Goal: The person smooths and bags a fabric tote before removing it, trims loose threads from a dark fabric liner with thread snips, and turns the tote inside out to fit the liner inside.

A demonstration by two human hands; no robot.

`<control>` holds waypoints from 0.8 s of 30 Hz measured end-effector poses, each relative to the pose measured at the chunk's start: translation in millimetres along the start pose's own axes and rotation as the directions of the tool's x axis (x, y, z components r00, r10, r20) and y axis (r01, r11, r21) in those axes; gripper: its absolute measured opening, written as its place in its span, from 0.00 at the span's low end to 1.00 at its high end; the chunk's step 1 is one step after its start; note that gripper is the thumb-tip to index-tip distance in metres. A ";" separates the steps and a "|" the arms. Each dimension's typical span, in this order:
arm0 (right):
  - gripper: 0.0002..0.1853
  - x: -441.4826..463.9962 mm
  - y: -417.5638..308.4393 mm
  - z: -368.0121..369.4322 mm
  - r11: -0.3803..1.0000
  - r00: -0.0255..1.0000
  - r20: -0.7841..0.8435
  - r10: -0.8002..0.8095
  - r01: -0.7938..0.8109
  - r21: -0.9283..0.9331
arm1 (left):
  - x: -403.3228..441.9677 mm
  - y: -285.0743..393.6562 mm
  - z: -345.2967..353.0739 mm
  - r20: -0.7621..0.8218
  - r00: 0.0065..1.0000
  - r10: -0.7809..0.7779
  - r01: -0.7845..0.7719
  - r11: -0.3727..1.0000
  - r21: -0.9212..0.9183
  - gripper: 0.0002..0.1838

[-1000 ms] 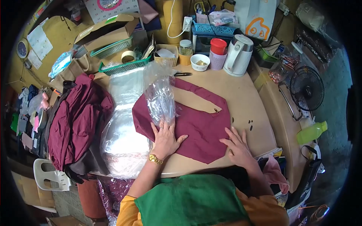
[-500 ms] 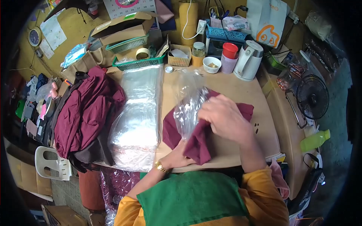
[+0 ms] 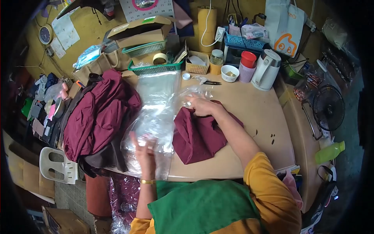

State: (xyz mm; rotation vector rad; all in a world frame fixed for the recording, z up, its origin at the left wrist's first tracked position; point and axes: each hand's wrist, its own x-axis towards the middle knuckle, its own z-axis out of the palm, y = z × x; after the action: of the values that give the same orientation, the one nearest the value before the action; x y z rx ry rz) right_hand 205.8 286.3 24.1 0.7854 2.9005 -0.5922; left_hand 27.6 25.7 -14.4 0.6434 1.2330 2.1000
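A folded maroon cloth piece (image 3: 198,136), possibly a garment, lies on the brown table in front of me. My right hand (image 3: 201,106) reaches across its upper edge, fingers closed on a crumpled clear plastic bag (image 3: 191,92) just beyond the cloth. To the left is a flat stack of clear plastic bags (image 3: 159,91). Over the near end of that stack my left hand (image 3: 145,154) is raised with its fingers apart, slightly blurred, and no held object shows in it.
A heap of maroon and dark garments (image 3: 101,117) covers the left side. Along the back stand a green basket (image 3: 156,69), a white bowl (image 3: 230,73), a lidded cup (image 3: 247,70) and an electric kettle (image 3: 266,70). Black tweezers or snips (image 3: 212,82) lie near the bowl.
The clear bag that stood up over the maroon cloth is now flattened beyond it. My left hand has left the cloth and moved left over the bag stack. My right hand has moved left and farther away.
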 end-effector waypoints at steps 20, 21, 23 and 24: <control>0.16 -159.8 55.0 -27.1 0.887 0.951 0.308 0.020 -0.159 0.434 | 12.7 111.0 18.5 0.447 0.871 -0.203 -0.437 0.093 0.895 0.33; 0.16 -171.2 56.7 -25.4 0.856 0.970 0.245 -0.007 -0.121 0.502 | 20.1 102.5 21.5 0.495 0.862 0.111 -0.501 0.031 0.865 0.29; 0.17 -190.8 49.0 -25.4 0.768 0.995 0.091 0.042 -0.091 0.634 | 42.2 72.6 22.9 0.397 0.810 0.431 -0.516 0.201 0.833 0.25; 0.17 -199.6 43.5 -29.8 0.664 0.992 -0.057 0.113 -0.033 0.747 | 53.0 56.3 20.9 0.284 0.863 0.418 -0.466 0.441 0.767 0.24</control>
State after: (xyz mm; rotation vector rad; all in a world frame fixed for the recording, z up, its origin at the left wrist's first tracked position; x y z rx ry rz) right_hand 401.1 238.6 71.2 1.0029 2.6154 -1.8498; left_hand -9.8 54.5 50.3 1.5841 2.2314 1.7237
